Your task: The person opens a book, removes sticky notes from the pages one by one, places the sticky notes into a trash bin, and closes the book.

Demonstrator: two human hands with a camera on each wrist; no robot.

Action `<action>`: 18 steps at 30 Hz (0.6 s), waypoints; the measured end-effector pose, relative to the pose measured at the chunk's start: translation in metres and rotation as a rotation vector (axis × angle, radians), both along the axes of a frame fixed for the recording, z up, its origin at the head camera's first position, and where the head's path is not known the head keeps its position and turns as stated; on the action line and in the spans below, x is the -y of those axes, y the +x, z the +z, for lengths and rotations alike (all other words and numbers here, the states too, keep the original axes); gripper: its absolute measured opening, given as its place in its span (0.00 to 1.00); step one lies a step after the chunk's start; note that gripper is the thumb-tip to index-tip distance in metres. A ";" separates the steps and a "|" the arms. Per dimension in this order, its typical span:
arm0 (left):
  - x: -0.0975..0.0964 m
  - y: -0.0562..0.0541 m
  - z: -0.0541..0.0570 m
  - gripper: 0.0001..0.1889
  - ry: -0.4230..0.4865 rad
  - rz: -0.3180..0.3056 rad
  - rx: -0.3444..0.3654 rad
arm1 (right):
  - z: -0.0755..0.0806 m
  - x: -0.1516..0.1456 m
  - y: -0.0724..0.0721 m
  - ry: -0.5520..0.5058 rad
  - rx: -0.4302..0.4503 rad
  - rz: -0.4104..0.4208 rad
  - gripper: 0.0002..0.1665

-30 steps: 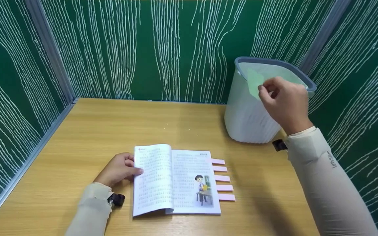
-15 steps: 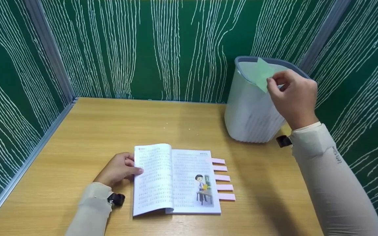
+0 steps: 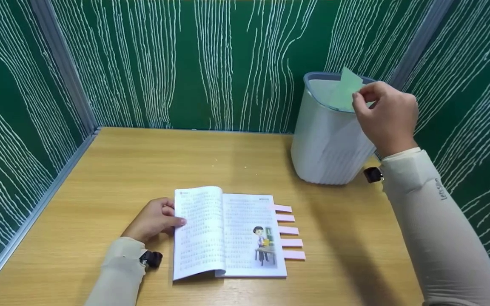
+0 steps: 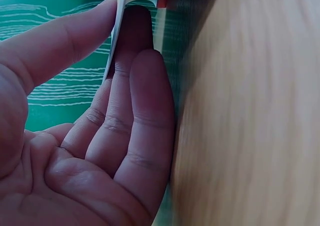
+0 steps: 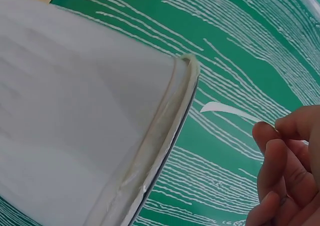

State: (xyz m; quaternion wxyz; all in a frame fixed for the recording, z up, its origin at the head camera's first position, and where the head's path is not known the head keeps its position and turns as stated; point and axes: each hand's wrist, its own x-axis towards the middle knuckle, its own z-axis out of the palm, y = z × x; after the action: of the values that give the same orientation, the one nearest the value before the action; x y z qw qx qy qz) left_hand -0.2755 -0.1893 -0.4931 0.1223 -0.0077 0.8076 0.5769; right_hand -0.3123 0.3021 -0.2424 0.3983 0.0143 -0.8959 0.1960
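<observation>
An open book (image 3: 245, 212) with printed text and a drawing of a person at a desk lies on the table. Several pink page tabs (image 3: 289, 230) stick out of its right edge. At its left edge my left hand (image 3: 153, 217) pinches the lifted pages, thumb on top and fingers underneath. The left wrist view shows a page edge (image 4: 116, 40) between them. My right hand (image 3: 389, 114) pinches a small thin green sheet of paper (image 3: 349, 87) by its edge, over the rim of a white waste bin (image 3: 330, 144). In the right wrist view the paper (image 5: 225, 108) hovers beside the bin's mouth.
Green panels (image 3: 253, 63) with wavy white lines close off the back and both sides, joined by grey metal posts (image 3: 64, 63). The bin stands at the back right of the wooden table (image 3: 164, 161). A few tiny white specks lie near the table's middle.
My right hand has moved away and slightly right with the green paper, which now tilts up over the bin's opening. My left hand and the book have stayed in place.
</observation>
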 end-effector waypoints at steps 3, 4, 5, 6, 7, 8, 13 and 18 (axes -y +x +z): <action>0.001 -0.001 -0.001 0.23 0.004 0.001 0.001 | 0.001 -0.002 -0.003 0.003 0.006 -0.012 0.25; 0.001 -0.001 -0.001 0.23 0.004 0.001 0.002 | 0.001 -0.003 -0.004 0.002 0.007 -0.014 0.25; 0.001 -0.001 -0.001 0.23 0.001 0.001 0.004 | 0.002 -0.005 -0.004 0.001 0.009 -0.015 0.25; 0.000 -0.001 -0.001 0.23 0.000 0.001 0.004 | 0.002 -0.006 -0.005 0.000 0.011 -0.016 0.25; 0.000 -0.001 -0.001 0.23 -0.005 -0.001 0.004 | 0.002 -0.007 -0.006 -0.001 0.012 -0.018 0.25; 0.000 -0.001 -0.001 0.23 -0.008 0.000 0.006 | 0.002 -0.008 -0.006 -0.001 0.014 -0.019 0.25; 0.001 -0.001 0.001 0.23 -0.002 -0.006 -0.001 | 0.005 -0.012 -0.011 0.008 0.030 -0.028 0.24; 0.001 0.000 0.001 0.23 0.002 -0.020 -0.017 | 0.008 -0.016 -0.014 0.029 0.035 -0.047 0.24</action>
State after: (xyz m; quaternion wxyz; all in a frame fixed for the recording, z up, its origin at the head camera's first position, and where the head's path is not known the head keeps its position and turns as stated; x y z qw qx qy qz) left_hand -0.2757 -0.1907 -0.4924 0.1212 0.0055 0.8080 0.5766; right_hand -0.3267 0.3184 -0.2348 0.3868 -0.0044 -0.9057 0.1737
